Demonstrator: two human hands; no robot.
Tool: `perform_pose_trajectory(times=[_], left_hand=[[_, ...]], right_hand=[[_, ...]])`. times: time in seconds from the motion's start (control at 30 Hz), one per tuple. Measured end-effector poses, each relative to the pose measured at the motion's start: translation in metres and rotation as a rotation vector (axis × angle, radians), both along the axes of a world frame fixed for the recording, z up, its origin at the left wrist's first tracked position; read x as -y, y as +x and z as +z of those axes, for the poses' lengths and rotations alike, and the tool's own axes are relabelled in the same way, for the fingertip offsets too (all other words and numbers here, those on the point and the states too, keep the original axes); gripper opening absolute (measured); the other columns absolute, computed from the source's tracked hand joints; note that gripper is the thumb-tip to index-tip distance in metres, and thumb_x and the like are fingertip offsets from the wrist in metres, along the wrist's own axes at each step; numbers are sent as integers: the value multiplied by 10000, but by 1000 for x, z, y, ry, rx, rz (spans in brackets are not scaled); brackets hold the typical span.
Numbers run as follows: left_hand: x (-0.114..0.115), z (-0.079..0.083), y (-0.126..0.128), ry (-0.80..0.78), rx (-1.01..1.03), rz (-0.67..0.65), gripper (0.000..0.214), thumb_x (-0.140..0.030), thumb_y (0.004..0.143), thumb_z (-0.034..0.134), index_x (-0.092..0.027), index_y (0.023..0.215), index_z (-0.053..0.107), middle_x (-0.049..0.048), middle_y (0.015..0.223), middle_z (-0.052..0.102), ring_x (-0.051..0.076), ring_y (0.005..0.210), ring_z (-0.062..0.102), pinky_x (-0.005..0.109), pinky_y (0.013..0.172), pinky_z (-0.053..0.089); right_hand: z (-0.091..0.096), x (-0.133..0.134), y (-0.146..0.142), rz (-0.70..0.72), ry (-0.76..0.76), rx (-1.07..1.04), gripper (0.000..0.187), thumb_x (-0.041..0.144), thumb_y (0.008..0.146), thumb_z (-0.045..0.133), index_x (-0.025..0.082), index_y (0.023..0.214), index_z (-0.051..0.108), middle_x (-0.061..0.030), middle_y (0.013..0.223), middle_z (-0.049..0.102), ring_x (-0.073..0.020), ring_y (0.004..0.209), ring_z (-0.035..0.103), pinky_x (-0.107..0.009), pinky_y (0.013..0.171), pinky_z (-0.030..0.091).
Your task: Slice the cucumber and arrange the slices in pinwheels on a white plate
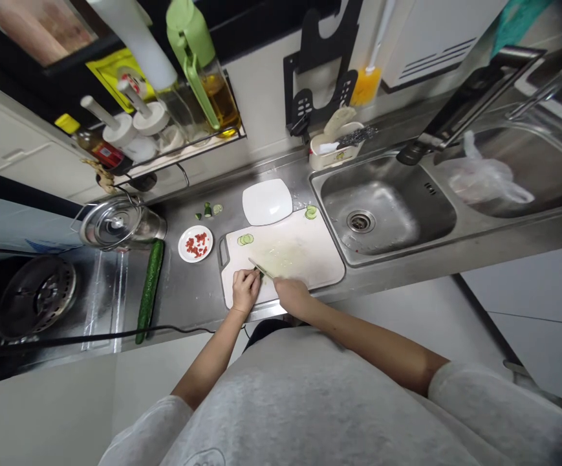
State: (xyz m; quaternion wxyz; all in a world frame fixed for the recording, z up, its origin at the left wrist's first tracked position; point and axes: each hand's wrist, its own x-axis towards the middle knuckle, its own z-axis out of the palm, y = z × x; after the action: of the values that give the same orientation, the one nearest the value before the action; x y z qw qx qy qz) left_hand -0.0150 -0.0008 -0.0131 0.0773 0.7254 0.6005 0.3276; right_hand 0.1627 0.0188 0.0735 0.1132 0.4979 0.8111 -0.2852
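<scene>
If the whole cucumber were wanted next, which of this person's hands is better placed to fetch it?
Probably the left hand: it is nearer the whole cucumber, though what it touches is hard to make out. The right hand is farther off and grips the knife.

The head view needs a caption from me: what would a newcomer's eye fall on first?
Probably the pale cutting board left of the sink, where the right hand holds a knife close to the left hand. Next, perhaps, the long green cucumber at the counter's left, and the red pieces on a small round plate between cucumber and board.
</scene>
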Motion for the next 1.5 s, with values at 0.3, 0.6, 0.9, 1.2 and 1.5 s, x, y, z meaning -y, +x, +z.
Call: perform_pose_trajectory(times=[0.3,0.6,0.9,1.2,1.5], left_hand=[[0,-1,-1,-21,-10,6,158,-232,889,534,-209,935,684,67,875,604,176,866,523,333,787,426],[0,0,0,-47,-7,25,169,-249,895,522,-211,916,685,68,862,607,179,863,524,331,791,432],[1,10,2,-81,14,28,181,-274,905,499,-215,959,662,64,870,623,182,868,545,324,803,434],[-23,58,9,-104,161,196,343,-393,865,549,-216,1158,570,93,1097,617,223,1034,558,374,915,421],[-62,70,22,-496,146,-69,239,-358,726,696,-241,933,680,36,973,677,198,884,602,336,812,454]], right_hand=[[-4,2,0,1,-1,33,283,71,891,373,111,1075,583,-172,925,702,-230,942,679,-298,755,504],[-1,-4,10,-15,-28,60,297,101,905,350,131,1114,559,-163,941,695,-238,947,669,-313,749,479],[13,-11,40,-34,103,65,373,332,962,326,168,1248,500,-128,974,683,-236,913,637,-302,741,402],[1,3,69,12,323,32,542,320,891,496,132,1395,430,-148,1010,638,-248,933,540,-310,781,317],[3,9,85,48,348,24,530,322,881,518,135,1373,454,-148,979,632,-257,908,539,-324,766,313]])
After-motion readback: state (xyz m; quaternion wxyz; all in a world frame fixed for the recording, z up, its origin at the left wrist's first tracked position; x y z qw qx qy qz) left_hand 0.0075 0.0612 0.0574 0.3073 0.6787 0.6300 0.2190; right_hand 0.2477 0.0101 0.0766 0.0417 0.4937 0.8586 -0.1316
